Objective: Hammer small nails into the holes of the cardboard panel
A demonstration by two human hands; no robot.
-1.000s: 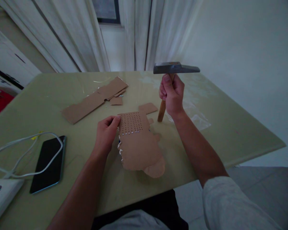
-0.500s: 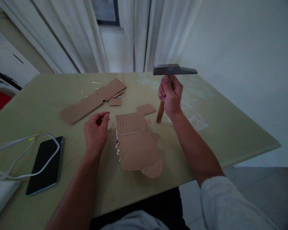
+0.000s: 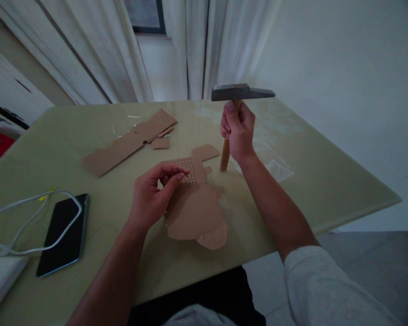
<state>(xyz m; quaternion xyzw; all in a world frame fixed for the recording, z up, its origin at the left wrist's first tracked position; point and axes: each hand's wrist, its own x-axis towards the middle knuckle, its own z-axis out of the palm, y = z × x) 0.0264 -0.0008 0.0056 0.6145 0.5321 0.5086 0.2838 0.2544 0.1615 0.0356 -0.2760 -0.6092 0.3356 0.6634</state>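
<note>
My right hand (image 3: pixel 240 129) is wrapped round the wooden handle of a hammer (image 3: pixel 240 92), held upright above the table with its metal head on top. My left hand (image 3: pixel 158 190) pinches a thin dark nail (image 3: pixel 187 174) between thumb and forefinger. It is over a piece of cardboard (image 3: pixel 195 210) punched with rows of small holes. The hand hides the left part of the holes. Whether the nail's tip touches the cardboard I cannot tell.
Behind lie long cardboard strips (image 3: pixel 129 147) and a small cardboard scrap (image 3: pixel 206 152). Clear plastic film (image 3: pixel 277 167) lies to the right. At left are a phone (image 3: pixel 63 235), a looped white cable (image 3: pixel 30 251) and a white device (image 3: pixel 2 280). The table (image 3: pixel 343 181) has a corner at right.
My left hand has moved right with the nail, from beside the cardboard to over its holes. My right hand still holds the hammer up, nearly in the same place.
</note>
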